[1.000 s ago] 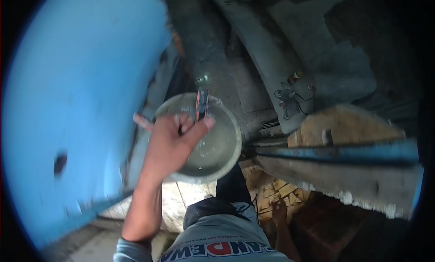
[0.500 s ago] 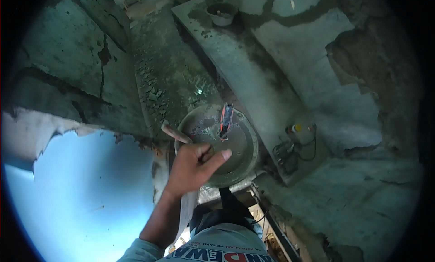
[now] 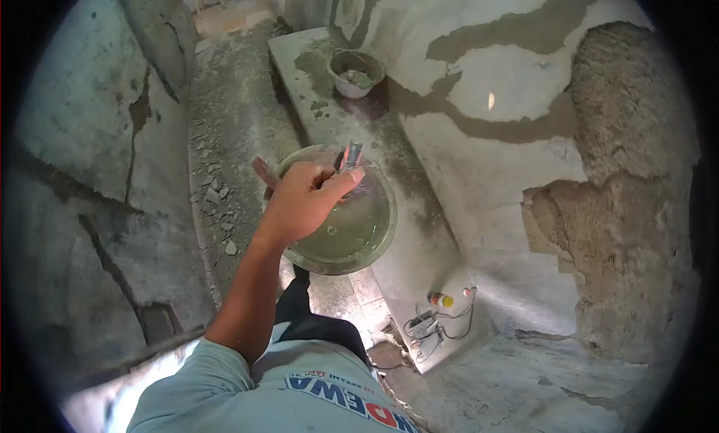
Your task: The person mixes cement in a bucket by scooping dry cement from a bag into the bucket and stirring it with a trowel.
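Observation:
My left hand (image 3: 303, 197) is closed on a large round bucket (image 3: 386, 231) at its upper left side, thumb stretched out over the opening. The exact hold is hidden under the fist. Greyish-green liquid (image 3: 333, 238) lies inside. A slim orange-and-black object (image 3: 350, 156) stands up by my thumb, its lower end hidden. Past the knuckles, a brown wooden handle (image 3: 264, 172) sticks out over the left rim. The bucket overlaps the edge of the concrete ledge in this view. My right hand does not show.
On the long concrete ledge (image 3: 408, 231) stands a smaller bucket (image 3: 356, 74) at the far end. Nearer lie a yellow-capped bottle (image 3: 440, 300) and coiled cable (image 3: 457, 324). Broken rubble (image 3: 217, 193) covers the floor left of it. Cracked, patched walls (image 3: 509, 89) rise on both sides.
The view has shifted and brightened. My left hand and the bucket sit higher in the view, and the bucket now overlaps the ledge edge. The far bucket shows lower in the frame.

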Demonstrator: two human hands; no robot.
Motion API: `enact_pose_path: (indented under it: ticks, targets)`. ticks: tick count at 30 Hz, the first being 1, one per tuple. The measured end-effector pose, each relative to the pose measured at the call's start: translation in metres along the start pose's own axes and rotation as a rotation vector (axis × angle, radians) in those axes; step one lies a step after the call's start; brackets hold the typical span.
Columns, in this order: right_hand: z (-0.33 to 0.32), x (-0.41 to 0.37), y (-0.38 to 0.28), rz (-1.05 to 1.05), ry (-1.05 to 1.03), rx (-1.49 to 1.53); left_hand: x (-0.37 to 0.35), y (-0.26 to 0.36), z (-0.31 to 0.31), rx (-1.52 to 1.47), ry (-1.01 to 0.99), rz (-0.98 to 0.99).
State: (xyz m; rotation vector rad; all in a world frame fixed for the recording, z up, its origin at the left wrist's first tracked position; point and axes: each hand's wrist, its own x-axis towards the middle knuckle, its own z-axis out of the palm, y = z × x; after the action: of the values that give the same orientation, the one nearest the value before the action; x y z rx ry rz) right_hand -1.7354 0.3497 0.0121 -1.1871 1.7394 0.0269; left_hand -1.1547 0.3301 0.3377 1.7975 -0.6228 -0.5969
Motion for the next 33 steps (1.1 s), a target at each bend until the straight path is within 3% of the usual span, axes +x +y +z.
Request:
enact_pose_path:
  ticks: [5,7,9,10,13,15,17,18,22,31,33]
  targets:
    - [0.045,0.000,-0.115,-0.027,0.132,0.346,0.100,-0.015,-0.023,-0.080,-0.066,-0.057]
    - [0.054,0.018,-0.188,-0.145,0.074,0.453,0.145,-0.026,-0.030,-0.158,-0.055,-0.069]
    - [0.078,0.056,-0.292,-0.338,-0.121,0.489,0.179,-0.029,-0.037,-0.219,-0.048,-0.107]
    - [0.100,0.084,-0.332,-0.520,-0.062,0.209,0.191,-0.021,-0.043,-0.203,-0.063,-0.120]
    - [0.170,0.097,-0.485,-0.464,-0.341,0.424,0.236,-0.028,-0.047,-0.175,-0.055,-0.084]
    - [0.214,0.110,-0.545,-0.753,-0.288,0.183,0.270,-0.030,-0.055,-0.077,-0.109,-0.068]
    - [0.222,0.073,-0.625,-0.731,-0.252,0.002,0.300,-0.038,-0.059,-0.050,-0.180,-0.107]
    - [0.237,0.082,-0.644,-0.594,-0.428,0.182,0.315,-0.034,-0.063,0.010,-0.180,-0.093]
    - [0.277,0.087,-0.689,-0.444,-0.571,0.719,0.390,-0.020,-0.095,0.095,-0.354,-0.097]
    - [0.365,0.041,-0.800,-0.348,-0.253,0.862,0.523,-0.020,-0.124,0.274,-0.791,0.209]
    - [0.372,0.043,-0.823,-0.340,-0.228,0.900,0.544,-0.015,-0.130,0.268,-0.806,0.224]
